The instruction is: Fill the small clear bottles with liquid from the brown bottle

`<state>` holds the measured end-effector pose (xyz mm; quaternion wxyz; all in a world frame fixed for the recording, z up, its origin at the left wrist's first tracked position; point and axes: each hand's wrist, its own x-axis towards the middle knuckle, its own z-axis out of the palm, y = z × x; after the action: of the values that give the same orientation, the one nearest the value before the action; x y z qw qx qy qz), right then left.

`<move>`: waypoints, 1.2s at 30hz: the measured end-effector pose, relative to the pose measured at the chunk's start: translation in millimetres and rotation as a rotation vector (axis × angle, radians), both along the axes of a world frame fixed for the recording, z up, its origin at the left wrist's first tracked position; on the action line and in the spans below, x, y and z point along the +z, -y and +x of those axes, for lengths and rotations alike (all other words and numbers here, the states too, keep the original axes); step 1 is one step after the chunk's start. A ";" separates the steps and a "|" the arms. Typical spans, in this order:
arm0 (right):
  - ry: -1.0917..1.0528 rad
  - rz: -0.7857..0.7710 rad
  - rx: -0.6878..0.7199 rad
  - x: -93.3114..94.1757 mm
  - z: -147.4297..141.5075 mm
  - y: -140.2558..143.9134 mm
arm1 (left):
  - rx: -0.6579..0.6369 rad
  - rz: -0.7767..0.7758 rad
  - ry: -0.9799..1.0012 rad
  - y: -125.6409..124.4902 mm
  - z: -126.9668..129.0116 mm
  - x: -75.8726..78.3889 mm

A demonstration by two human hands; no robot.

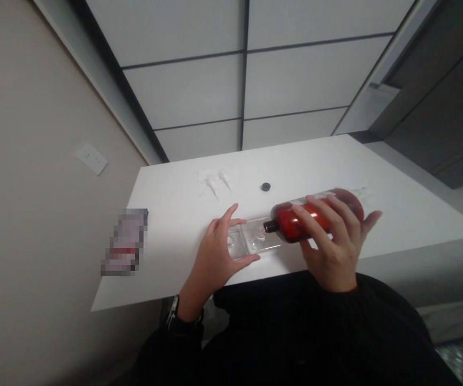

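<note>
My right hand [331, 246] is wrapped round a reddish-brown bottle [288, 221], which is tipped on its side. The bottle's dark, uncapped neck points left, over a clear plastic container [237, 249] with round hollows. Whether liquid is leaving the neck, I cannot make out. My left hand [217, 252] spans the container's left end, thumb along the near side and fingers at the far side, steadying it on the table. Beyond the container, a small black cap [266, 187] lies on the white table [315, 166].
Two small white pointed nozzles [217, 183] lie towards the back of the table, with clear plastic around them. A pixelated flat object [125, 241] rests near the left edge. A wall with a socket [91, 158] stands at the left, and panelled doors [199, 96] rise behind.
</note>
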<state>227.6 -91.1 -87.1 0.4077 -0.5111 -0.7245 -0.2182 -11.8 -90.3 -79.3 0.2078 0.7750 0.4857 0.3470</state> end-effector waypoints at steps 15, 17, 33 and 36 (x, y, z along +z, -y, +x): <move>-0.005 0.056 0.017 -3.5 -0.5 -4.4 | -0.005 0.122 -0.033 -1.0 0.7 -5.6; 0.001 0.062 0.018 -3.4 -0.4 -4.2 | -0.002 0.124 -0.039 -1.0 0.8 -5.7; 0.011 0.069 0.012 -3.2 0.1 -5.3 | 0.019 0.038 -0.017 -1.2 0.5 -4.4; 0.004 0.074 0.014 -3.5 0.1 -5.0 | 0.026 0.081 -0.021 -0.6 -0.8 -7.6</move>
<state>227.7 -86.1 -90.5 0.4264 -0.4900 -0.7205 -0.2429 -12.6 -89.7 -86.9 0.1667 0.7800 0.4832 0.3611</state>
